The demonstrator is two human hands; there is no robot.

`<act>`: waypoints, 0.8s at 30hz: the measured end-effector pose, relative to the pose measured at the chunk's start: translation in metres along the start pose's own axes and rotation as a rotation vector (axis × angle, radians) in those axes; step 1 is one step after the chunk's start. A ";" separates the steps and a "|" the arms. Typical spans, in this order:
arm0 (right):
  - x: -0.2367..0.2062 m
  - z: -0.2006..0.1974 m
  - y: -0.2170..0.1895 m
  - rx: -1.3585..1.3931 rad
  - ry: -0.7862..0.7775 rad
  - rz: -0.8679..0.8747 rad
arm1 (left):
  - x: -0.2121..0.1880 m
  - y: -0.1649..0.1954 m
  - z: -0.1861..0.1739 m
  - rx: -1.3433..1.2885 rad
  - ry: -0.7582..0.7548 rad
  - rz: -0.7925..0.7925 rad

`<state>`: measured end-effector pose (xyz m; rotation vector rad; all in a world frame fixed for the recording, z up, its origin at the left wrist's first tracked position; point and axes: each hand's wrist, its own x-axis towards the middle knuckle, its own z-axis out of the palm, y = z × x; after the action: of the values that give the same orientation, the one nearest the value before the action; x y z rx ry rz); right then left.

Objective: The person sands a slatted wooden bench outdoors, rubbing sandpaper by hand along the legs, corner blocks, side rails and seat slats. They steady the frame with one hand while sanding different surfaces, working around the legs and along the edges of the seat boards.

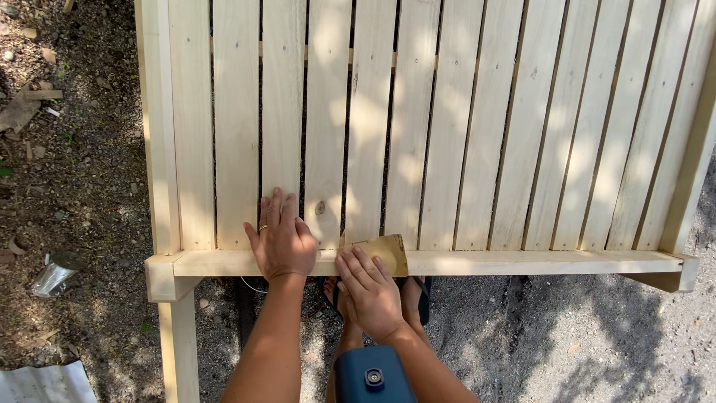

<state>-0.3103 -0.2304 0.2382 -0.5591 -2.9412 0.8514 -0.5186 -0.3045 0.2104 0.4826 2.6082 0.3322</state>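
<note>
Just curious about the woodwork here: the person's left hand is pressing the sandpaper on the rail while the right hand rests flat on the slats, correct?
Not quite: the hands are swapped. In the head view the right hand presses the sandpaper on the rail, its fingers over the sheet's near edge, while the left hand rests flat across the slats and the rail.

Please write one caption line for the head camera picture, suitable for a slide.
Right hand presses sandpaper on a slatted wooden frame; left hand rests flat beside.
</note>
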 end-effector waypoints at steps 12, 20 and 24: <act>0.034 -0.052 -0.003 -0.046 0.023 0.120 | 0.004 -0.004 0.004 -0.010 0.019 0.004; 0.042 -0.043 -0.012 -0.062 0.006 0.098 | 0.005 -0.004 0.006 -0.012 0.050 0.022; 0.036 -0.041 -0.008 -0.029 -0.131 0.283 | 0.004 -0.005 0.006 -0.027 0.040 0.003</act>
<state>-0.3418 -0.2029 0.2742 -0.9762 -3.0412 0.9012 -0.5209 -0.3066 0.2020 0.4751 2.6386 0.3807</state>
